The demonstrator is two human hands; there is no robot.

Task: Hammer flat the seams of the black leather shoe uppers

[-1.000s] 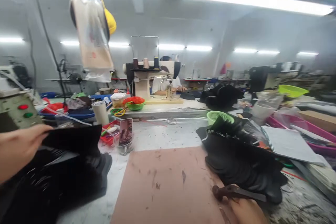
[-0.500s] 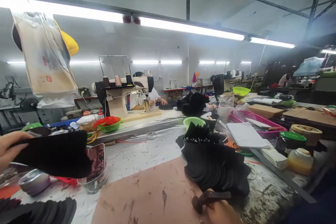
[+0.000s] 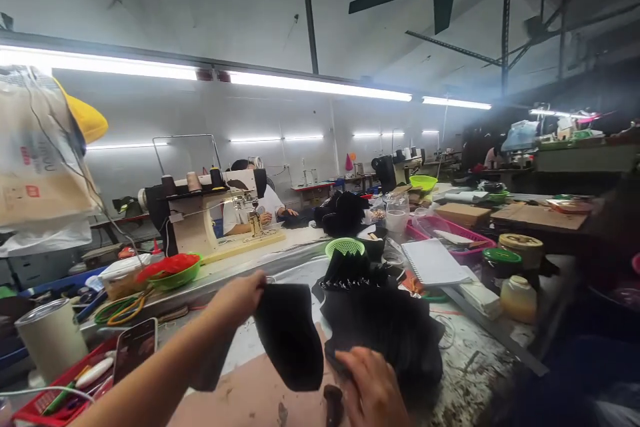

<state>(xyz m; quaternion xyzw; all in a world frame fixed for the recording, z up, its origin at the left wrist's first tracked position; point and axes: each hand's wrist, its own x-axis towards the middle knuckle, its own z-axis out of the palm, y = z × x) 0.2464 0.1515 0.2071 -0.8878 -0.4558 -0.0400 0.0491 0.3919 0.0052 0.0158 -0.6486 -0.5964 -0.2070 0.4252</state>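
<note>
Black panel (image 3: 290,337), cut from a flat, dark material, is hanging from the person's left hand (image 3: 245,297) above the far part of a pinkish, stained work board (image 3: 225,403). The left fingers are closing on its upper left corner, and its lower edge is dangling free. Another dark flap (image 3: 216,363) is showing below the left forearm; whether it is belonging to the same panel, I cannot tell.

The right hand (image 3: 373,380) is curling its fingers around a hammer (image 3: 333,401), its dark head showing over the board just right of the hanging panel. Most of the handle is disappearing behind the hand.

Beyond the right hand, a fanned stack of black pieces (image 3: 385,327) is lying on the worktable, with a light green perforated basket (image 3: 345,247) sitting just behind it. To the right, a spiral notebook (image 3: 433,261) is lying near a magenta basket (image 3: 483,245), and a bottle of amber liquid (image 3: 519,300) is standing in front of a green-lidded jar (image 3: 501,265).

On the left, a pale tumbler (image 3: 53,340) is standing behind a red tray (image 3: 37,415), and a phone (image 3: 136,347) is leaning nearby. Farther back, a co-worker (image 3: 273,203) is sitting behind a sewing machine (image 3: 193,217).
</note>
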